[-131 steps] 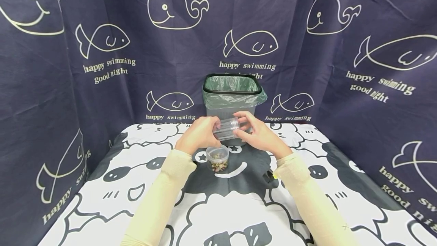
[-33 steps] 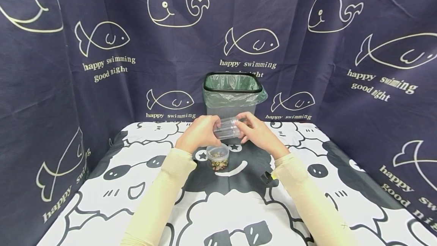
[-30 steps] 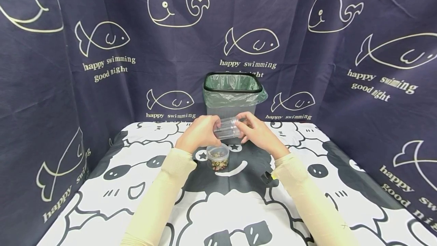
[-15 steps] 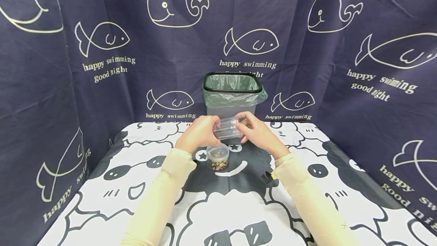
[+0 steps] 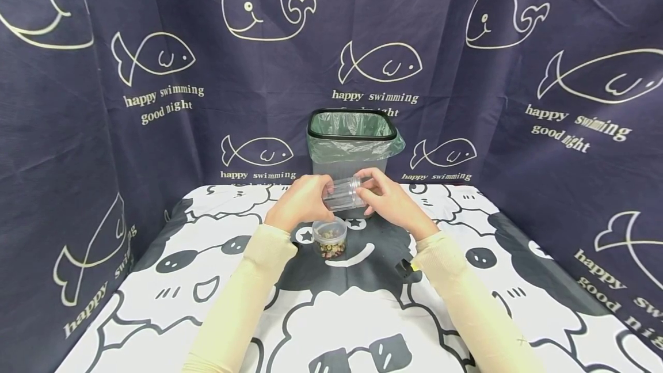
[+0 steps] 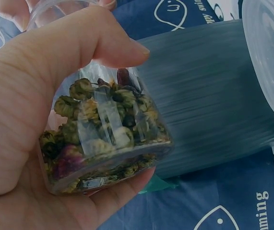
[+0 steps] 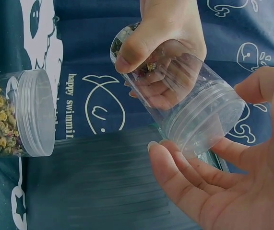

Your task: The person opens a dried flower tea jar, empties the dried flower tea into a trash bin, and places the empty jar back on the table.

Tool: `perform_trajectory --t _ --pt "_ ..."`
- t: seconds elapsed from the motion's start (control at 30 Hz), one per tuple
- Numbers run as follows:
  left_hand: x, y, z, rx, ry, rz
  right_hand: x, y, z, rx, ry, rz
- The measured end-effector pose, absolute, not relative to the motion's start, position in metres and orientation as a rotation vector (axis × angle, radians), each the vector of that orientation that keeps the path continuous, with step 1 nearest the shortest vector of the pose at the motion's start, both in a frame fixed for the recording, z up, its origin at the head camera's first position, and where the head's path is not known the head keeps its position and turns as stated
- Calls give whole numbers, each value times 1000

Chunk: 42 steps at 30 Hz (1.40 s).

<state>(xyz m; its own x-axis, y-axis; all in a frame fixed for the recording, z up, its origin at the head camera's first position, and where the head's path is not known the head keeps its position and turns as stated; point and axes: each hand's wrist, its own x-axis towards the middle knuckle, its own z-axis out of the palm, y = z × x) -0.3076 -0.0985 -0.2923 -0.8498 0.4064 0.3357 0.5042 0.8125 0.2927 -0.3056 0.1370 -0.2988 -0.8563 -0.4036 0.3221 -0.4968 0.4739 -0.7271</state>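
My left hand (image 5: 303,200) grips a clear plastic jar (image 5: 342,195), its thumb on one side and its fingers round the other. The jar lies tilted, lid end toward the right hand. In the left wrist view, dried flower buds (image 6: 108,115), greenish with some dark red, fill its bottom end. Thumb and fingertips of my right hand (image 5: 389,203) hold the translucent screw lid (image 7: 208,120) from opposite sides. Just below, a second lidded jar (image 5: 330,242) with dried buds stands on the table; yellow and pink buds (image 7: 0,122) show in the right wrist view.
Behind the hands stands a grey bin (image 5: 349,163) with a black rim and a green liner bag (image 5: 352,125). A small black object (image 5: 405,269) shows beside the right cuff. A sheep-print cloth (image 5: 352,315) covers the table; dark fish-print curtains (image 5: 269,85) surround it.
Since the oldest frame, the right hand's spread fingers have drawn in closer round the lid. Over the last second both hands and the jar stay nearly where they were; the view shifts slightly.
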Motion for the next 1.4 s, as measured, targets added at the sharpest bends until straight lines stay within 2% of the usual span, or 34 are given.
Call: perform_trajectory --t 0.67,1.4 --pt "-309 -99 -292 -706 -2743 -549 -307 136 -300 879 -2543 1396" --pt "-309 -99 -293 -721 -2732 -554 -310 141 -300 988 -2488 1262"
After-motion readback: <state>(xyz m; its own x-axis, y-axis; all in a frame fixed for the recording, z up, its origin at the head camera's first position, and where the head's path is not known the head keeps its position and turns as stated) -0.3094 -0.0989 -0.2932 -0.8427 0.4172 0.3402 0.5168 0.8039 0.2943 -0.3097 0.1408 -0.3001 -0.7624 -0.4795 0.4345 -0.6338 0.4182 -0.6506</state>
